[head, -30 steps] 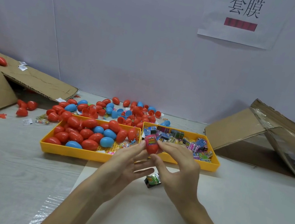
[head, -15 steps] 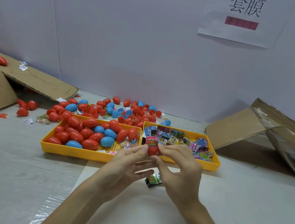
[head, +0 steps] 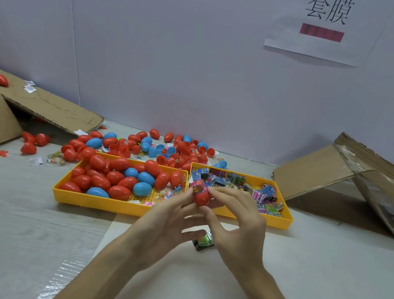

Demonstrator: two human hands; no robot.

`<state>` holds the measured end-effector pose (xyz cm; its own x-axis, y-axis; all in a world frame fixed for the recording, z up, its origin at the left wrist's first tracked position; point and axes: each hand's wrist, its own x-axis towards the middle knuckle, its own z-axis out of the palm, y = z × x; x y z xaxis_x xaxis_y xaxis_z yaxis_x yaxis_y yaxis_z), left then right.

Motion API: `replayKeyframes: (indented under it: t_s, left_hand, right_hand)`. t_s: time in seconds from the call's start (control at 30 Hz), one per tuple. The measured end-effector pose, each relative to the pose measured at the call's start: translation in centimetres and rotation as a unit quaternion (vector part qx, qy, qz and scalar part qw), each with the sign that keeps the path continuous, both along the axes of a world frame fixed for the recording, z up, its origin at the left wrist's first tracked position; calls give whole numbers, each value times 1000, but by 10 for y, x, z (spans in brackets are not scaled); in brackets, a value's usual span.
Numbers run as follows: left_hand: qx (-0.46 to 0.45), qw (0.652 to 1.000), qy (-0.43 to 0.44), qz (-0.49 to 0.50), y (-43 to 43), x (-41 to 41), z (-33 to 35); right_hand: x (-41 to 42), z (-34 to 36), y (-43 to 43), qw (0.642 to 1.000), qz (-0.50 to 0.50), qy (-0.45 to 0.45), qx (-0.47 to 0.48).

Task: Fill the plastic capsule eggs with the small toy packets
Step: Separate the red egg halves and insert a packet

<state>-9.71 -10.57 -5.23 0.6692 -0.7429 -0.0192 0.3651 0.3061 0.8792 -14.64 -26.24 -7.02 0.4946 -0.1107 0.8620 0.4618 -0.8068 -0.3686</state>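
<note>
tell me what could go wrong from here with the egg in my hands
The pink packet sticks out of the red egg half, so it may get pinched when the egg is closed. The left hand and right hand hold the egg half by fingertips only, just in front of the egg tray; a slip could drop it among the eggs there.

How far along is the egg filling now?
Done, seemingly: many closed eggs lie in the left tray. In hand: left hand and right hand hold a red egg half with a pink packet sticking out, not capped. Left: packets in the right tray, open halves behind, one loose packet on the table.
</note>
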Motion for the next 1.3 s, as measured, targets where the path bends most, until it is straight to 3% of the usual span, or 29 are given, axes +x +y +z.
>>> replayKeyframes:
  t_s: [0.63, 0.83, 1.3]
  left_hand:
    - [21, 999, -3, 29, -4, 4, -8]
    - [28, 998, -20, 44, -4, 3, -8]
    - [39, 998, -27, 44, 0, 3, -9]
  right_hand:
    - [4, -5, -4, 1000, 10, -16, 3]
    - [2, -4, -2, 999, 37, 27, 2]
    - [4, -10, -1, 997, 67, -22, -14]
